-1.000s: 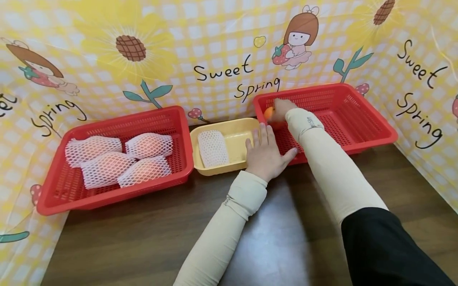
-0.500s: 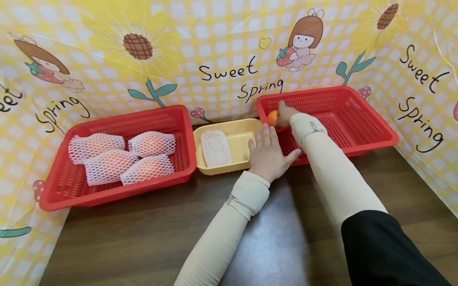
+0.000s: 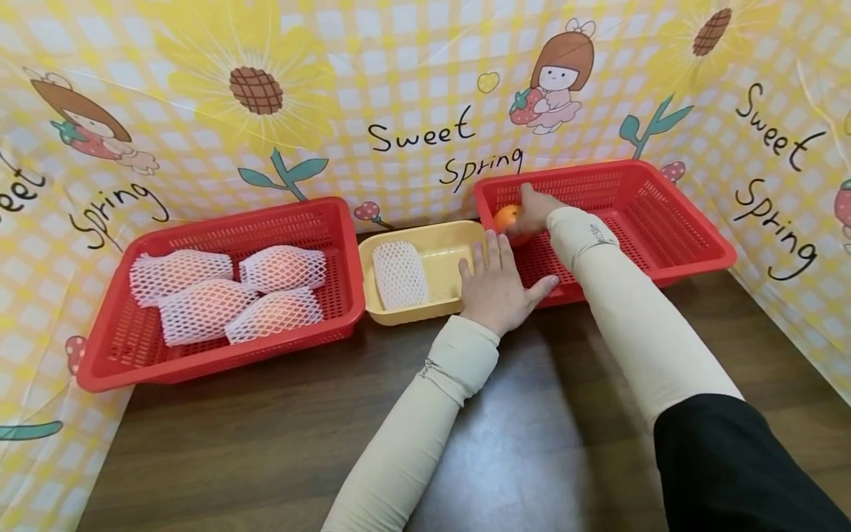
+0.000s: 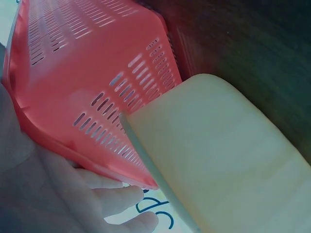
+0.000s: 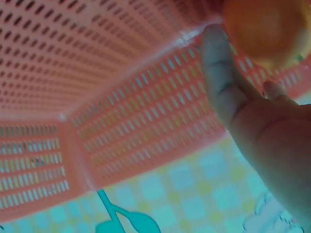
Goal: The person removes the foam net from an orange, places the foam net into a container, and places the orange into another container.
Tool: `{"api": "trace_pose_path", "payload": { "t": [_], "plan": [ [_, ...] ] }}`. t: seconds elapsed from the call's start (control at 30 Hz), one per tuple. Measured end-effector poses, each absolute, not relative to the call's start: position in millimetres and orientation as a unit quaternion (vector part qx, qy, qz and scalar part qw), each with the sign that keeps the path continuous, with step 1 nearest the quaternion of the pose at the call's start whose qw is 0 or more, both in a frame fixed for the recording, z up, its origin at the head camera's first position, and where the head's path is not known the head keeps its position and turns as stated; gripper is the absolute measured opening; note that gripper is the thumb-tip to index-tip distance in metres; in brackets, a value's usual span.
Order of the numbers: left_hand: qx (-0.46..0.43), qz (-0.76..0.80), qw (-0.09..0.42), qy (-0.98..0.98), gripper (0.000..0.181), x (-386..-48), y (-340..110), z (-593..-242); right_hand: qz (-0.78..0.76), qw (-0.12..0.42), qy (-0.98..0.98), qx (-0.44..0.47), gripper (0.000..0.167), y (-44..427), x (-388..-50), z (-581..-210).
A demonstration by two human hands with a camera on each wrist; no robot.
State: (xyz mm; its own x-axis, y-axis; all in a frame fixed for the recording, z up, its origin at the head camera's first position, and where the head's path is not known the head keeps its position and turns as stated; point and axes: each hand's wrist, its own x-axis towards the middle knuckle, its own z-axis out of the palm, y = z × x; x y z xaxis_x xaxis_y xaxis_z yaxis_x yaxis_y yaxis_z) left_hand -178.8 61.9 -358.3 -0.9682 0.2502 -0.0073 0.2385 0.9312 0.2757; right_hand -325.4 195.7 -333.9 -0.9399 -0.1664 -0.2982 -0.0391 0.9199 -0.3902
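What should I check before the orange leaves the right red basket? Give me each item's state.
1. Right grip at the orange: ok, right beside it at the left end of the right red basket.
2. Orange held firmly: cannot tell, the hold is partly hidden.
3. Orange in netting: not ok, its skin shows bare.
4. White netting within reach: probably ok, it lies in the yellow tray between the baskets.
5. Left grip off the path to the tray: not ok, it spreads where tray and basket meet.
6. Room beside the netted fruits: ok, bare floor shows in the left red basket.
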Motion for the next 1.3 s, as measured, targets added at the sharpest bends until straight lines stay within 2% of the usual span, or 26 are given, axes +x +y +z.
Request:
{"api": "trace_pose_path", "payload": {
  "t": [0.2,0.47,0.63,0.87,1.13,1.3],
  "plan": [
    [0.131,0.145,0.018,0.981,0.105,-180,61,-360,-0.219,0.141,0.963,-0.064,0.096,204,-306,-304],
    [0.152,0.155,-0.024,0.976,0.104,-182,54,-368,-0.240,0.096,0.959,-0.112,0.099,218,-268,-284],
    [0.187,0.171,-0.044,0.966,0.103,-179,41,-371,-0.264,0.070,0.956,-0.108,0.109,228,-237,-288],
    [0.202,0.128,-0.079,0.968,0.103,-174,14,-375,-0.276,-0.005,0.954,-0.119,0.116,227,-201,-305],
    [0.199,0.081,-0.133,0.968,0.105,-165,-15,-367,-0.243,-0.064,0.952,-0.174,0.119,204,-190,-320],
    [0.190,0.074,-0.128,0.970,0.104,-159,-32,-357,-0.237,-0.070,0.950,-0.191,0.117,190,-187,-324]
  ]
}}
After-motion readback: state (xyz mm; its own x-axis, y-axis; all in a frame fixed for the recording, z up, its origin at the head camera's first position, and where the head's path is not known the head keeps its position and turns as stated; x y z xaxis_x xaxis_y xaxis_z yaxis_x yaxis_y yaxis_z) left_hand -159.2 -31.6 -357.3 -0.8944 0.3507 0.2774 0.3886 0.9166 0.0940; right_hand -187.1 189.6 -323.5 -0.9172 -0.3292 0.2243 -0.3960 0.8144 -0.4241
